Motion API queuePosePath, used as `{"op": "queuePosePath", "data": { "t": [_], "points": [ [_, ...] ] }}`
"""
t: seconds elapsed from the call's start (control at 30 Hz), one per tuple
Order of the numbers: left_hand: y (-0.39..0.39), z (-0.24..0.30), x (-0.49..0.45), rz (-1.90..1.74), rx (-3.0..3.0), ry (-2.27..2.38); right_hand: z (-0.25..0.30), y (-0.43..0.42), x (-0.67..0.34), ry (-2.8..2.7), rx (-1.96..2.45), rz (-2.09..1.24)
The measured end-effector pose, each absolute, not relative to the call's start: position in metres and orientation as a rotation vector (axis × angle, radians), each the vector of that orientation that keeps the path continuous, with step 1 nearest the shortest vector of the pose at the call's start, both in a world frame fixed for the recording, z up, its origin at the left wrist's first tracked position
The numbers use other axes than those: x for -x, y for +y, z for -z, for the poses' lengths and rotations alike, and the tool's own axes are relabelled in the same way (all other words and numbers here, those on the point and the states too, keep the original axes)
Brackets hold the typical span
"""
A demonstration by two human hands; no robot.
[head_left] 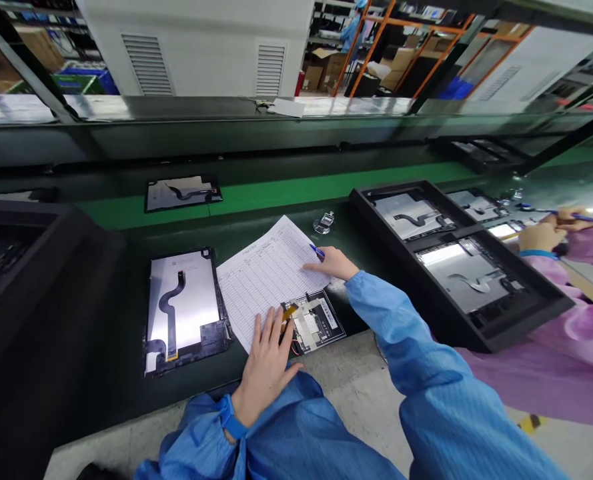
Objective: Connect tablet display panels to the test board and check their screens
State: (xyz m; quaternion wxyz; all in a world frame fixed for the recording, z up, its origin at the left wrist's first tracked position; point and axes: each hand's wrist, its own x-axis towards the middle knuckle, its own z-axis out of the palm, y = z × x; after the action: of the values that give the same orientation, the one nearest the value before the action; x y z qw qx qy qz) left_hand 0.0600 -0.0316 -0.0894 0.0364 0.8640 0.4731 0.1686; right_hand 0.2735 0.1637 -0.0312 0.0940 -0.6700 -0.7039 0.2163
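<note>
A printed form sheet [266, 260] with a grid of rows lies slanted on the dark bench. My right hand [333, 262] rests on its right side, closed around a blue pen [317, 251]. My left hand [266, 360] lies with fingers spread on the sheet's lower edge, a blue band at the wrist. Beside those fingers is a circuit board with a battery [321, 320], partly under the sheet and hand. To the left lies a tablet screen panel [191, 300] with a dark ribbon cable [169, 307] across its silver back.
A small metal hand counter [323, 222] stands behind the sheet. On the right, a black foam tray [456, 243] holds panels; a co-worker's hands [546, 233] work beyond it. Another panel [183, 193] lies on the green strip [276, 190]. A black foam tray [91, 233] is at left.
</note>
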Motion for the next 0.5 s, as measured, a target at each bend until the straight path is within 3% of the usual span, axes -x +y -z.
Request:
{"op": "queuePosePath", "data": {
  "t": [0.17, 0.33, 0.4, 0.5],
  "points": [
    [-0.031, 0.091, -0.058, -0.597, -2.660, 1.480, -0.010, 0.190, -0.272, -2.031, 1.749, -0.510],
    [-0.028, 0.102, -0.062, -0.749, -2.745, 1.533, -0.115, 0.201, -0.269, -2.035, 1.341, -0.165],
    [-0.020, 0.120, -0.068, -0.998, -2.800, 1.535, -0.167, 0.194, -0.265, -2.128, 1.061, -0.076],
    [0.000, 0.152, -0.081, -1.696, -2.678, 1.627, -0.240, 0.185, -0.246, -2.231, 0.745, -0.013]
  ]
}}
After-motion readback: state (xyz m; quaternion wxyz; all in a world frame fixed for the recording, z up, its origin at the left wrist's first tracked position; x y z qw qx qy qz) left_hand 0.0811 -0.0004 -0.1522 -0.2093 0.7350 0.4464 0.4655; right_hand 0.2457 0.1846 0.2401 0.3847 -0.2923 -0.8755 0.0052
